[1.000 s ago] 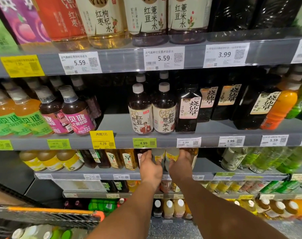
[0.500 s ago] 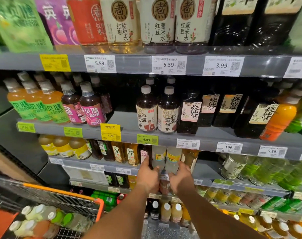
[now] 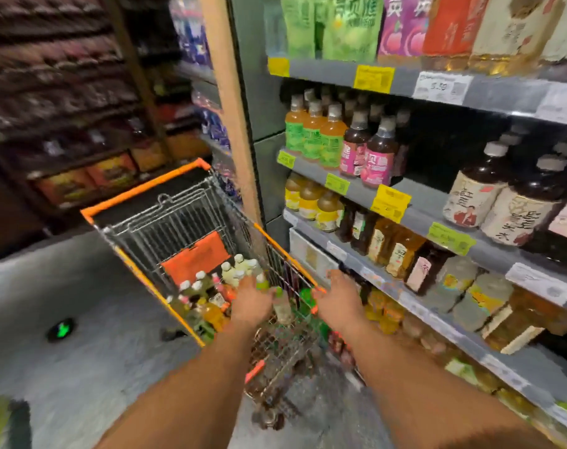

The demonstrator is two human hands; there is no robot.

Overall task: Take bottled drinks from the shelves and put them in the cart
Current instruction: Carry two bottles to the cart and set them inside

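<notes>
The wire shopping cart with an orange rim (image 3: 142,188) stands left of the drink shelves and holds several bottles (image 3: 207,293). My left hand (image 3: 251,301) is over the cart's basket, and a pale bottle (image 3: 283,308) hangs at its right side, apparently in its grip. My right hand (image 3: 338,299) hovers over the cart's right rim with its back towards me. Motion blur hides whether it holds anything. Pale bottles (image 3: 458,277) of the same kind stand on the third shelf to the right.
Grey shelves (image 3: 418,218) full of bottled drinks run along the right, close to the cart's side. A wooden post (image 3: 230,102) stands at the shelf's left end. Grey floor (image 3: 65,286) with a green marker lies to the left, with more shelving behind.
Both hands have come away from the third shelf and swung left and down to above the cart. The view has turned left with them, bringing the cart into sight.
</notes>
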